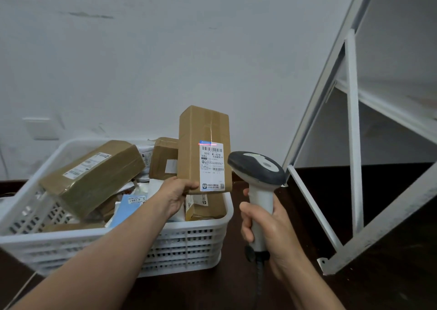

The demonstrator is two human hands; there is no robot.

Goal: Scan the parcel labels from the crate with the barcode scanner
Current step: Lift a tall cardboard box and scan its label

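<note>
My left hand (173, 195) holds a tall brown cardboard parcel (203, 129) upright by its bottom edge, above the right end of the white plastic crate (189, 245). Its white label (211, 165) faces me, and a red scan line crosses the top of the label just above the barcode. My right hand (267, 229) grips the white handle of the barcode scanner (256, 167), whose dark grey head points left at the label from close by. The crate holds several more parcels, among them a large brown box (94, 174) and a smaller brown box (163, 158).
The crate stands on a dark surface against a white wall. A white metal shelf frame (352, 129) rises at the right, close to the scanner. The scanner's dark cable (259, 283) hangs down below my right hand. A blue-and-white packet (128, 209) lies in the crate under my left forearm.
</note>
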